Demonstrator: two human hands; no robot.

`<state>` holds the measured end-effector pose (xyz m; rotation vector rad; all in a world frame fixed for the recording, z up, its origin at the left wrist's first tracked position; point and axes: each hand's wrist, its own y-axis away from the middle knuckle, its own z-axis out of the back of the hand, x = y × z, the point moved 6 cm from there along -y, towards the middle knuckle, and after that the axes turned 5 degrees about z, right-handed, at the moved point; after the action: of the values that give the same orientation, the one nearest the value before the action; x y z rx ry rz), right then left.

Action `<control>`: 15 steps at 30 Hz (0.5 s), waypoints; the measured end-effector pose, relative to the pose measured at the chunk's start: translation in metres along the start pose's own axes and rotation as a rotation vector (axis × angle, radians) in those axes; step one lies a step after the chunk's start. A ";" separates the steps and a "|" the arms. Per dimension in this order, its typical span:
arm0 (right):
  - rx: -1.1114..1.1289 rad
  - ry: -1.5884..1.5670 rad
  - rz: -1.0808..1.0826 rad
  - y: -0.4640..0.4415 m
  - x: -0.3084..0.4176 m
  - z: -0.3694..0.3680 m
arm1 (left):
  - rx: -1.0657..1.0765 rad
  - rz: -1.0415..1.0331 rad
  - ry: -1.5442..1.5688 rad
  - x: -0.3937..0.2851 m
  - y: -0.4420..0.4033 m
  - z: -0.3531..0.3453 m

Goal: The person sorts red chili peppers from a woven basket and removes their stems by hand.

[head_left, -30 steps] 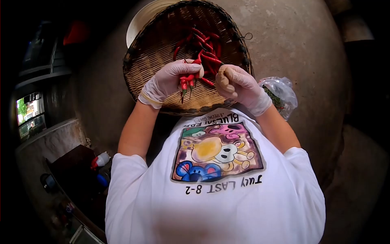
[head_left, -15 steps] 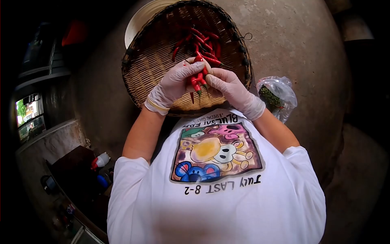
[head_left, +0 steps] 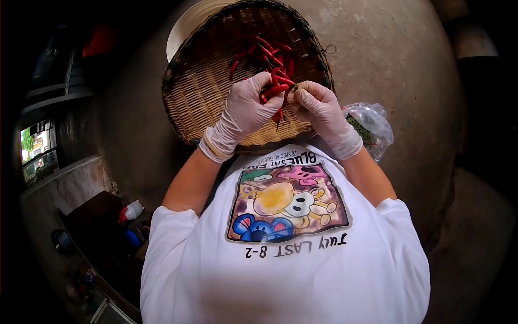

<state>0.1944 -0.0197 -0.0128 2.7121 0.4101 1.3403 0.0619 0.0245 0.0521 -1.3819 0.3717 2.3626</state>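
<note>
My left hand (head_left: 245, 108), in a thin whitish glove, is closed around several red chili peppers (head_left: 277, 90) above a round woven basket (head_left: 202, 102). The peppers stick out between thumb and fingers. My right hand (head_left: 321, 108), gloved alike, has its thumb and forefinger pinched at the dark stem end (head_left: 294, 86) of one of these peppers. Its other fingers are curled. Beyond both hands, a loose heap of red chili peppers (head_left: 263, 43) lies in the far part of the basket. My palms and the lower ends of some held peppers are hidden.
Right of the basket, a clear plastic bag (head_left: 382, 127) with small green produce stands on the concrete floor (head_left: 388, 59). A pale round container (head_left: 181, 35) shows behind the basket's left rim. At lower left are a dark table (head_left: 94, 213) and a red-and-white object (head_left: 131, 211).
My left hand has turned and moved slightly right, closing further round the chili peppers. My right hand has shifted slightly right, its fingertips now at a stem end.
</note>
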 end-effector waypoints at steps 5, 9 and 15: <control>0.034 -0.005 0.055 0.004 0.011 -0.004 | -0.011 0.046 -0.104 0.001 -0.001 -0.001; 0.025 0.226 0.216 0.007 0.025 -0.026 | -0.017 0.005 -0.365 -0.001 0.000 0.000; 0.006 0.829 0.517 0.004 0.028 -0.037 | 0.044 -0.025 -0.526 0.002 0.001 -0.015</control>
<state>0.1825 -0.0175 0.0325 2.1981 -0.2836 2.5706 0.0720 0.0185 0.0434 -0.6945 0.2485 2.5579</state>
